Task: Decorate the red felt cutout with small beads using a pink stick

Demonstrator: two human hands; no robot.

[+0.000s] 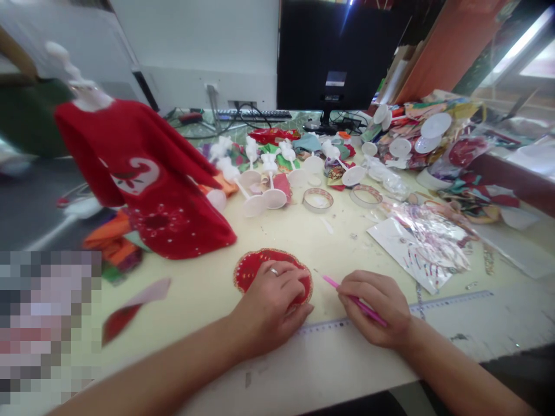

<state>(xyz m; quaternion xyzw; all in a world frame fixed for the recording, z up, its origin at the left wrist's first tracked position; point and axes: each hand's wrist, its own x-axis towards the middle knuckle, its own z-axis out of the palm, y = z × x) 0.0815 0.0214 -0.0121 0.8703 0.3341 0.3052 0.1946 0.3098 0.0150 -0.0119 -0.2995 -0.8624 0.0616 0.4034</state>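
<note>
My left hand (272,303) lies with bent fingers pressing on a round red fabric piece (251,268) with a gold edge, flat on the pale table. A ring shows on one finger. My right hand (376,306) is closed round a thin pink tool (336,284), whose tip points left toward the edge of the red piece. A metal ruler (451,301) runs along the table under and to the right of both hands.
A small mannequin in a red dress (147,179) stands at the left over bright cloth scraps. Several white plastic doll stands (264,185) and tape rolls (317,199) sit mid-table. Plastic-wrapped sheets (420,242) lie right. A dark monitor (336,55) stands at the back.
</note>
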